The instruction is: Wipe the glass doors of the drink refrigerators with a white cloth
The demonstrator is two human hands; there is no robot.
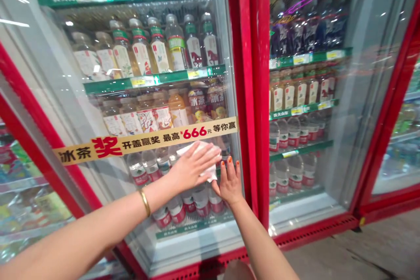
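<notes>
My left hand (194, 162), with a gold bangle (145, 203) on its wrist, lies flat over a white cloth (211, 174) and presses it against the glass door (226, 96) of a drinks fridge. The cloth's edges show around the fingers, just below a beige printed strip (147, 140) that runs across the glass. Close by on the right, my right hand (231, 183) rests on the same door near its red frame (247, 140). Its fingers are spread, with orange nails, and nothing is in it. Rows of bottles (177, 210) stand behind the glass.
Green-edged shelves (114, 86) hold bottled drinks inside the fridge. A second fridge section (308, 135) with bottles is on the right, and another red-framed door (393, 140) lies beyond it. More packaged goods (49, 201) show at left. Grey floor (377, 249) is at lower right.
</notes>
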